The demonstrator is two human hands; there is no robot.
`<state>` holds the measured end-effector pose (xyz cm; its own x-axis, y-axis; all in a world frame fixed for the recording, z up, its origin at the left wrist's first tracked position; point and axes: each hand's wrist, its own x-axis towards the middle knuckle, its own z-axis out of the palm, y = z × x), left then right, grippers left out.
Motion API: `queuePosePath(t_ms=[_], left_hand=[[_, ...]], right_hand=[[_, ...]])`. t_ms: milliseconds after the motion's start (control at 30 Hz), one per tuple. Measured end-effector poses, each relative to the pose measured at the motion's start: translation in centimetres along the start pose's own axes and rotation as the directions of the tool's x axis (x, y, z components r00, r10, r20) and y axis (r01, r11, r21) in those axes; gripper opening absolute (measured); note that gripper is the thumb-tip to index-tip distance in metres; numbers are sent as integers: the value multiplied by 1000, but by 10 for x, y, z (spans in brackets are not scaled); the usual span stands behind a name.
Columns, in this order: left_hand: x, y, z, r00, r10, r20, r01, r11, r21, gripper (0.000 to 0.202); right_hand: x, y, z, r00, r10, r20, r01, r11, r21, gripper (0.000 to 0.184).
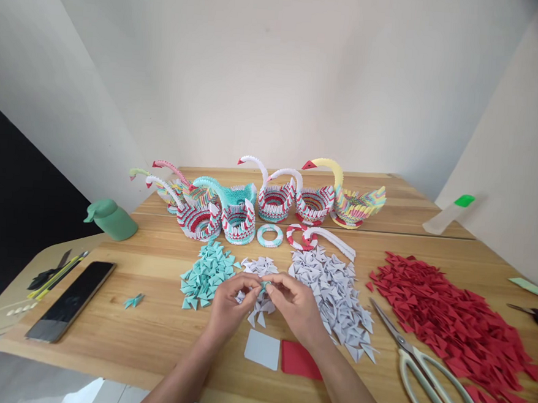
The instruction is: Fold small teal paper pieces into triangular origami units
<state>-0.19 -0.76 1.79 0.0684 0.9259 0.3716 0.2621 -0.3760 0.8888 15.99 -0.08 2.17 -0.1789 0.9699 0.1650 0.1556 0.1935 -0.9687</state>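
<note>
My left hand [238, 297] and my right hand [292, 301] meet over the middle of the table, fingertips pinched together. Between them is a small teal folded paper piece [264, 285], partly hidden by the fingers. Beneath and behind the hands lies a small pile of white folded paper triangles [261, 266]. A heap of teal paper triangles [209, 273] is to the left, and a larger heap of white triangles [336, 295] is to the right. Just in front of the hands are a white paper stack [262, 349] and a red paper stack [300, 359], the latter partly covered by my right forearm.
Paper swans [276, 202] line the back, with a teal-white ring [269, 235] and a red-white ring [297, 235] before them. Red triangles [449, 324] and scissors [417, 356] lie right. Left are a phone [71, 301], a green bottle [115, 220] and a few teal pieces [133, 301].
</note>
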Motion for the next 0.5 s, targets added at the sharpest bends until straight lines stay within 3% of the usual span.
queuePosePath(t_ms=[500], left_hand=[[0, 1, 1, 1000, 16, -8, -16, 1000, -2, 14]], right_hand=[[0, -2, 1, 1000, -18, 8, 18, 1000, -16, 19]])
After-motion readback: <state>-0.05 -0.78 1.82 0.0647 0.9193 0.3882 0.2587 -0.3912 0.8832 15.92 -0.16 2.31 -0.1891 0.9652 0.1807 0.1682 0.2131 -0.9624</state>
